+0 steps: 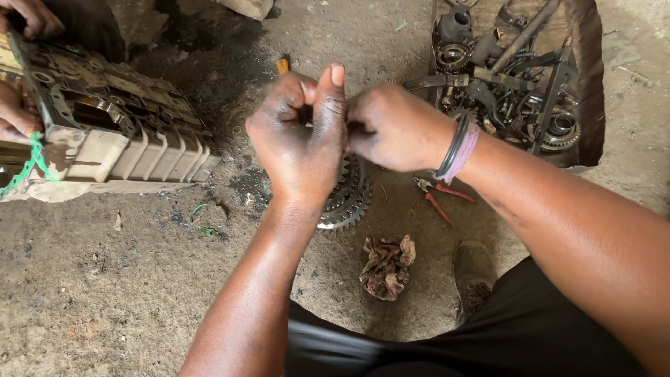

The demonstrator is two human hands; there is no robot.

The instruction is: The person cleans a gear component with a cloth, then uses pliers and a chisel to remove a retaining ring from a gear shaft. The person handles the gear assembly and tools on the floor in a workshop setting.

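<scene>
My left hand and my right hand meet in the middle of the view, knuckles together, fingers curled tight. Something small is pinched between them, but the fingers hide it. Directly below the hands a toothed metal gear lies flat on the dirt floor, partly covered by my left wrist. My right wrist carries dark and pink bands. Red-handled pliers rest on the ground just under my right forearm.
A greasy gearbox casing sits at the left, with another person's hands on it. A tray of metal parts and bearings stands top right. A dirty rag and my shoe lie near my legs.
</scene>
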